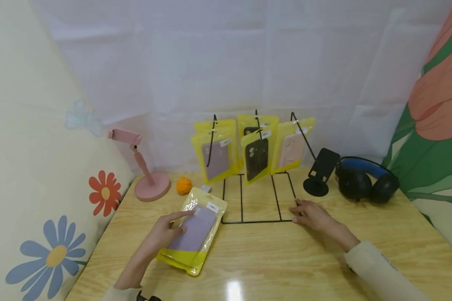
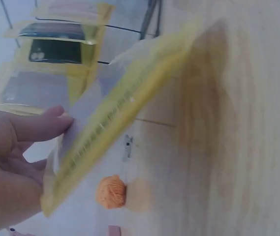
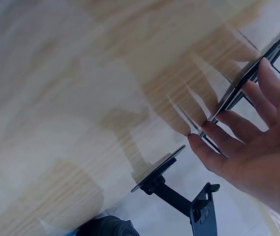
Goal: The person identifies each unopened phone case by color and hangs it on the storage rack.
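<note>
My left hand (image 1: 165, 231) holds a clear pouch with yellow ends and a lilac phone case (image 1: 197, 225) inside by its left side. In the left wrist view this pouch (image 2: 117, 118) is tilted, with one side raised off the table. My right hand (image 1: 316, 217) touches the right side of a black wire display rack (image 1: 260, 222) with its fingertips (image 3: 196, 140); its fingers are nearly straight. On the rack's hooks hang several similar pouches, among them a lilac one (image 1: 215, 161), a black one (image 1: 257, 159) and a pink one (image 1: 291, 149).
A pink phone stand (image 1: 152, 187), an orange yarn ball (image 1: 183, 185) and a small grey item (image 1: 206, 188) are left of the rack. Right of it stand a black phone stand (image 1: 316, 187) and blue-black headphones (image 1: 355, 184). Behind the wooden table hangs a white cloth (image 1: 211, 62).
</note>
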A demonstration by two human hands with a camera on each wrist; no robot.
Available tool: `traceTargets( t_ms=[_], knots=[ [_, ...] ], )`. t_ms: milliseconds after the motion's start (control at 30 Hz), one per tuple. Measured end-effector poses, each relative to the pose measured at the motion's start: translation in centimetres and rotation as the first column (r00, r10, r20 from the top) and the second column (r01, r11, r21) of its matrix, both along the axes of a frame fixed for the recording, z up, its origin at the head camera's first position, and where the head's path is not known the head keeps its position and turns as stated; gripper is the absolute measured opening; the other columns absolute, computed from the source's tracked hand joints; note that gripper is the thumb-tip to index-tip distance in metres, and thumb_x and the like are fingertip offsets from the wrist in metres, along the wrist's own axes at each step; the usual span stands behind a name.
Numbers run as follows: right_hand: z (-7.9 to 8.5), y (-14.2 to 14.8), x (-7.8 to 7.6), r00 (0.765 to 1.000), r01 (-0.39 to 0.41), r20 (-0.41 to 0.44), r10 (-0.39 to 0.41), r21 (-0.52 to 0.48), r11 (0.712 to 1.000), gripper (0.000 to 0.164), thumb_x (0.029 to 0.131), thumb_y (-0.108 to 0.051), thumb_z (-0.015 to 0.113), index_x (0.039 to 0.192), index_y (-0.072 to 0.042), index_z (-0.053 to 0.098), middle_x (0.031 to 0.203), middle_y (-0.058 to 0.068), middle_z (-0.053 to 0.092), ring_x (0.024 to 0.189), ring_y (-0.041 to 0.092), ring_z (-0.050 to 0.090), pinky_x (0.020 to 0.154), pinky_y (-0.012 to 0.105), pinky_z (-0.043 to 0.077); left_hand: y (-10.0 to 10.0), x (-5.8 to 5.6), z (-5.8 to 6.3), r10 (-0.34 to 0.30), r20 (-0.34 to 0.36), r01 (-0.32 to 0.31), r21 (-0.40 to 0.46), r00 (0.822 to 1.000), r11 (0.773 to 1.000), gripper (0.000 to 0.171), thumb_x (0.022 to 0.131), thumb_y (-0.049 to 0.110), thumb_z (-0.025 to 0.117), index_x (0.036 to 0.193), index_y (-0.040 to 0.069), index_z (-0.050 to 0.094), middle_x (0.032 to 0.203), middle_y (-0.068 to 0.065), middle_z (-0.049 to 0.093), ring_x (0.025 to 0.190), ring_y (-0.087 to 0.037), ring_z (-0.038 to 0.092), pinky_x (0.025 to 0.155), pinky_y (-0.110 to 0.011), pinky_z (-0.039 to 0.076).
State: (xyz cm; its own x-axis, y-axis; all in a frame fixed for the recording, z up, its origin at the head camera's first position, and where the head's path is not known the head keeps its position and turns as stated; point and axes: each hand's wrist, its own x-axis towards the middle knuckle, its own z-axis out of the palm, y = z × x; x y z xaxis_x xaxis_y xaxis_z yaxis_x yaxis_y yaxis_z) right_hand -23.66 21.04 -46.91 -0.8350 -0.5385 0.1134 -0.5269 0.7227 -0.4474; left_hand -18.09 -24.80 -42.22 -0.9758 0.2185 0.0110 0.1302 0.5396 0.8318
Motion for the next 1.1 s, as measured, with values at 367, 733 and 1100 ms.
traceTargets(
  t_ms=[367,733,1100],
  knots=[
    [0.1,-0.1,0.2,1.0,0.002,-0.007,-0.002,0.0,1.0,0.036,0.09,-0.015,0.067,0.121,0.004,0.065,0.135,0.037,0.044,0.123,0.053,0.043,0.097,0.062,0.037,1.1,2.2,3.6,-0.076,-0.086,0.094,0.234,0.993,0.968,0.04,0.089,0.01,0.068,0.128,0.009,0.063,0.147,-0.024,0.038,0.133,-0.046,0.032,0.082,-0.027,0.053],
    [-0.1,-0.2,0.2,1.0,0.006,0.015,-0.006,0.004,1.0,0.037,0.09,-0.016,0.067,0.122,0.004,0.064,0.137,0.036,0.043,0.124,0.053,0.042,0.098,0.062,0.037,3.1,2.2,6.0,0.014,-0.204,0.04,0.259,0.979,0.965,0.039,0.086,0.011,0.073,0.124,0.012,0.066,0.073,-0.005,0.032,0.067,-0.006,0.034,0.059,-0.024,0.037],
    [-0.1,-0.2,0.1,1.0,0.013,-0.006,-0.013,-0.001,1.0,0.037,0.09,-0.016,0.067,0.121,0.004,0.065,0.136,0.037,0.044,0.123,0.053,0.043,0.098,0.062,0.037,3.9,-0.2,4.7,0.046,-0.22,0.023,0.298,0.974,0.954,0.038,0.089,0.015,0.07,0.127,0.015,0.065,0.113,-0.002,0.058,0.079,-0.01,0.041,0.066,-0.021,0.041]
  ],
)
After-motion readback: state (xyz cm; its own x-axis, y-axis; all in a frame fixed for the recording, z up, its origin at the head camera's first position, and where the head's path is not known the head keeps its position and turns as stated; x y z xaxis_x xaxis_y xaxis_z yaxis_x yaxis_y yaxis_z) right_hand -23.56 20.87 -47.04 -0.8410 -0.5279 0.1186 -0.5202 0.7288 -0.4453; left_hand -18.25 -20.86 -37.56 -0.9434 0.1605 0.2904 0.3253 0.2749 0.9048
